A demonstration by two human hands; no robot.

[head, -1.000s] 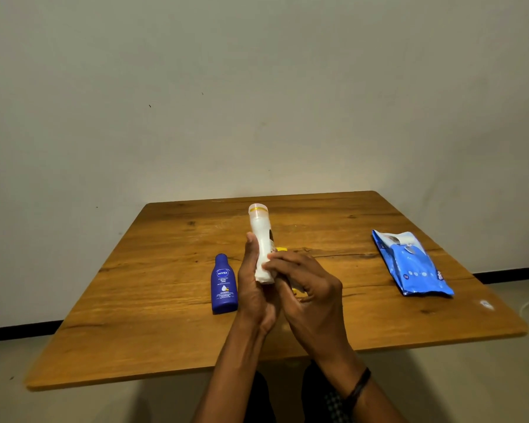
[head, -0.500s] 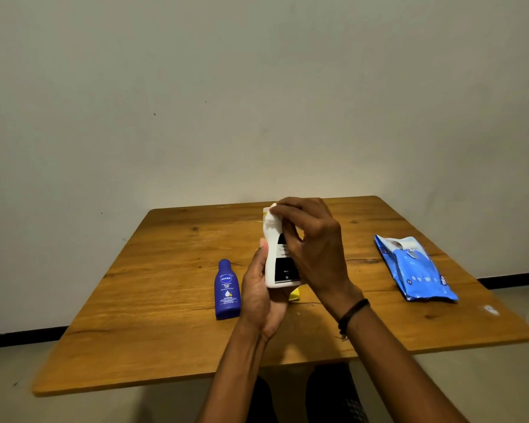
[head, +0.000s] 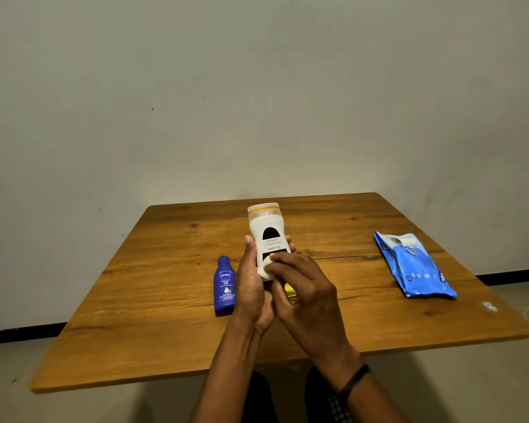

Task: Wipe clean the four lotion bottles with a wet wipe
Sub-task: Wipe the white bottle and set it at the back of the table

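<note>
Right hand (head: 306, 296) dropped to white bottle (head: 268, 236) base; left hand (head: 252, 288) gripping.

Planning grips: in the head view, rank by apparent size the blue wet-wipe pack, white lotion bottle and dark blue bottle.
1. Blue wet-wipe pack.
2. White lotion bottle, partly hidden by hands, held nearer the camera, so unsure.
3. Dark blue bottle.

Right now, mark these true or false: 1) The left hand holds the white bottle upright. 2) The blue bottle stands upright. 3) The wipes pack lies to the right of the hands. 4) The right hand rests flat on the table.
1) True: the left hand grips the white bottle, cap up.
2) False: the blue bottle lies flat on the table.
3) True: the wipes pack is there.
4) False: the right hand presses on the white bottle's lower part.
</note>
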